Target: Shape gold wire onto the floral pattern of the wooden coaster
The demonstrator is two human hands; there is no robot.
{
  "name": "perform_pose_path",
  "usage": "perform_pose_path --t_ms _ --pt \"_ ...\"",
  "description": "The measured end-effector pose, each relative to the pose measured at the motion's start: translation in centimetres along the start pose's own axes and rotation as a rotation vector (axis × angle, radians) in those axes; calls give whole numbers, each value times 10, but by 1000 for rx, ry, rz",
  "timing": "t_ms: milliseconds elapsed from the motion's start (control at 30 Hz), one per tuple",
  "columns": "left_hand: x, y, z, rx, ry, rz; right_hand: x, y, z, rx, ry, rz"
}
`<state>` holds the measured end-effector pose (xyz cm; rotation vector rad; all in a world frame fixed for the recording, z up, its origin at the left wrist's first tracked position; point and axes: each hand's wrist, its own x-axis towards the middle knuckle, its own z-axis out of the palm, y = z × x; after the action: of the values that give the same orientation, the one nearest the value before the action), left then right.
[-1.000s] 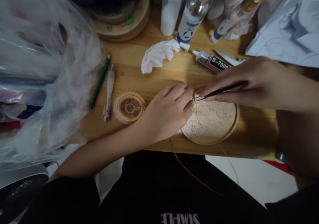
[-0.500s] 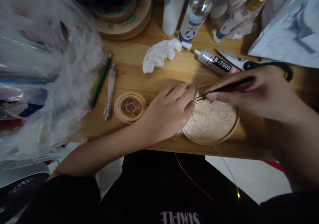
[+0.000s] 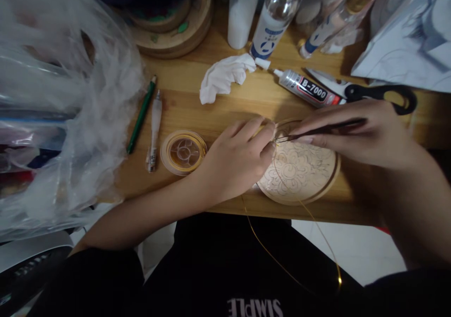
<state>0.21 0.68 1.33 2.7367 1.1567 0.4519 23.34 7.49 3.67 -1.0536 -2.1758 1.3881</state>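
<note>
A round wooden disc [image 3: 306, 173], drawn with a swirling floral line pattern, lies near the table's front edge. My left hand [image 3: 243, 156] is closed on its left side, fingers curled over the rim; the fingertips are partly hidden. Black tweezers [image 3: 333, 127] are pinched in my right hand [image 3: 375, 136], their thin tips pointing left, close to my left fingertips at the disc's upper left. Thin gold wire [image 3: 320, 232] runs from there across the disc and loops down over the dark clothing. A spool of gold wire [image 3: 183, 152] lies left of my left hand.
Behind the disc lie a B-7000 glue tube [image 3: 310, 89], black-handled scissors [image 3: 373, 94] and a crumpled tissue [image 3: 225, 77]. Bottles [image 3: 271, 26] stand at the back. A green pencil [image 3: 141, 115] and a pen [image 3: 154, 131] lie left, beside a large plastic bag [image 3: 88, 101].
My right hand has shifted slightly right and down with the tweezers, and their tips look further apart. My left hand and the disc stay nearly where they were.
</note>
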Motion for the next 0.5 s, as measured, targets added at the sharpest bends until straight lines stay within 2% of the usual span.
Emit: perform_pose_path --t_ms 500 --pt "0 0 0 -14 -5 -18 1 0 -5 -62 -61 -72"
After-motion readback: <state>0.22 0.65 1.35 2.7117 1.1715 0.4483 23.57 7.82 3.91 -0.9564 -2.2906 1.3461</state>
